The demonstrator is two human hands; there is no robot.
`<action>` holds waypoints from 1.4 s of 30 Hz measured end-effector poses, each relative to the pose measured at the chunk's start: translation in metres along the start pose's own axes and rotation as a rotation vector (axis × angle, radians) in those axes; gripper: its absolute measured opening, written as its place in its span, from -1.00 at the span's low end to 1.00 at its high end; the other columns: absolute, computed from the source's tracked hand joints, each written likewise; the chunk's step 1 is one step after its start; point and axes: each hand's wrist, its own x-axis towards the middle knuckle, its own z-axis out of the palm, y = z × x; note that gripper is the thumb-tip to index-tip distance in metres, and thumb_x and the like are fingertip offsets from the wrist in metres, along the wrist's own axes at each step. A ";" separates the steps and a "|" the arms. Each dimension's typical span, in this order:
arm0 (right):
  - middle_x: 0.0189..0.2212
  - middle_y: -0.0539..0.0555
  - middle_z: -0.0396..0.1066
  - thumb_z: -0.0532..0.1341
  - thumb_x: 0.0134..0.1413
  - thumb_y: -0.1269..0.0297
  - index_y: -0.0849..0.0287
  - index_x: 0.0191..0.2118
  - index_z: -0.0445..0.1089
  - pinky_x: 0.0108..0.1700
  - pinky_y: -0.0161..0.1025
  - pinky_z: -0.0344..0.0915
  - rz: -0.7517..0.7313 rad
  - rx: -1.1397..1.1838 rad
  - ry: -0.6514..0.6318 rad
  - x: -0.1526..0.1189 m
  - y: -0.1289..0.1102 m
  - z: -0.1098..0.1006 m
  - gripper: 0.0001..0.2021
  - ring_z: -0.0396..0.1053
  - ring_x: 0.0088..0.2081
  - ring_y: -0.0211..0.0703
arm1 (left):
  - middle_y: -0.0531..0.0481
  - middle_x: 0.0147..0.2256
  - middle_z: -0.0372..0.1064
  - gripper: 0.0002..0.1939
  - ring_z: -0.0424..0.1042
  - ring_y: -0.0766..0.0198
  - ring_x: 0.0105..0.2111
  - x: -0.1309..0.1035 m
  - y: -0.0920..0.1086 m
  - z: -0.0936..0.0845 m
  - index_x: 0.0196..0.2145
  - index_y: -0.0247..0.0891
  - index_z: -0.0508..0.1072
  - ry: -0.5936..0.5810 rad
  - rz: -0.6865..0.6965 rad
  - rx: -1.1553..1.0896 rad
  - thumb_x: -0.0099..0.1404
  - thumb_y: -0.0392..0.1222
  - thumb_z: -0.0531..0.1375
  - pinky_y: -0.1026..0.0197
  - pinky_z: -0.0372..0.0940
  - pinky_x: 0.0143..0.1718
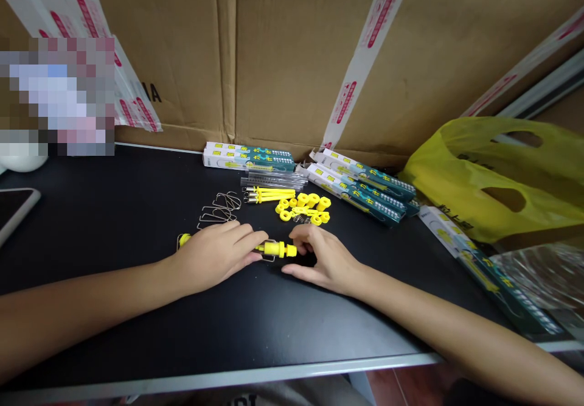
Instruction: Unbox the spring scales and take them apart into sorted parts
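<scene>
Boxes [249,157] along the worktop's [114,211] back edge, tubes [274,179] just before them, hooks [219,209] left of the caps [302,199], bag [451,162] by the back right corner!

Yellow-ended tube [272,249] gripped in the left hand [219,252], over the worktop [255,327]
It runs left to right, nearly level, its middle hidden by the hand; the right end shows a thick yellow collar [271,248] and narrower yellow tip [291,251], the left a rounded yellow piece [184,240], with thin bent wire [269,260] at both ends
</scene>
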 end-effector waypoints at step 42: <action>-0.37 0.06 0.36 0.18 0.08 0.42 0.12 -0.25 0.18 -0.32 -0.26 0.30 -0.132 0.092 0.136 -0.002 0.000 -0.002 -0.85 0.32 -0.35 -0.20 | 0.02 -0.29 0.38 -0.74 0.36 0.22 -0.30 -0.001 0.000 0.001 -0.04 -0.26 0.32 0.056 -0.024 -0.019 0.42 -0.13 -0.03 0.21 0.21 -0.30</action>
